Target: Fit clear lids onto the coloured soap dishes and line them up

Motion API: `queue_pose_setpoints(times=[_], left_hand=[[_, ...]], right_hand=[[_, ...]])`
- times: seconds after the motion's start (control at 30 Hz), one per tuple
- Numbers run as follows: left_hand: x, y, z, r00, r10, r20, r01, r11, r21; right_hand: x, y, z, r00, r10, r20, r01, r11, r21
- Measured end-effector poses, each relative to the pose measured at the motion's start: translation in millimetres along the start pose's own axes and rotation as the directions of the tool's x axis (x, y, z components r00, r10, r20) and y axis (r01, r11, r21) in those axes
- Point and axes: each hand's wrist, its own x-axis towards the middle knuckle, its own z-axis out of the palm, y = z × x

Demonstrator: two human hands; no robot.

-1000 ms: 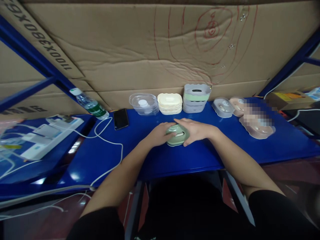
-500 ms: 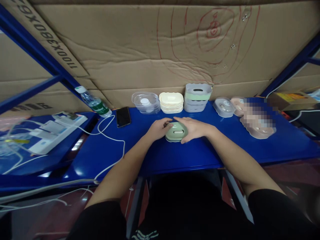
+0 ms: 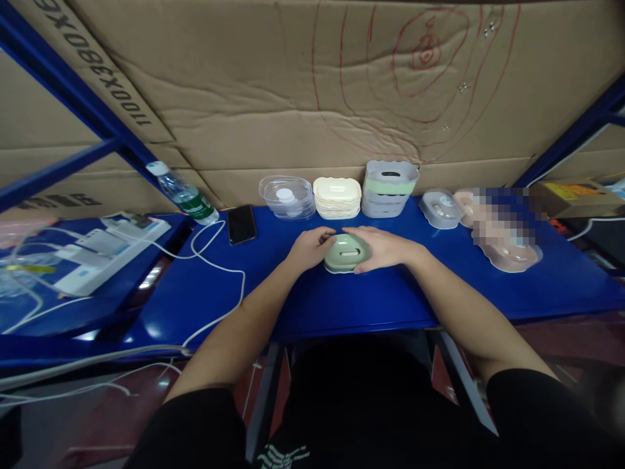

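The small green plastic soap dish [image 3: 346, 253] is held from both sides on the blue tabletop [image 3: 342, 299]. Its left edge is hidden by the left hand [image 3: 308, 248], and its right edge is covered by the right hand [image 3: 383, 248]. Both hands are curled loosely around it. A patch at the right is blurred and cannot be made out. Since a second ago, the dish has been pushed a little farther back. A white round piece is seen inside the clear plastic bowl [image 3: 287, 195].
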Motion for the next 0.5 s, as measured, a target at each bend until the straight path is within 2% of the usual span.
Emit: queue_pose_setpoints(times=[0.3,0.5], left_hand=[[4.0,1.8,-3.9,0.998,-0.047,0.035,0.051,0.994,-0.098],[2.9,3.8,-5.3,0.999,-0.022,0.028,0.023,0.999,-0.042]], right_hand=[[1.4,4.7,0.3,1.000,0.004,0.002,-0.004,1.000,0.029],[3.5,3.0,1.8,0.999,-0.009,-0.044,0.009,1.000,0.002]])
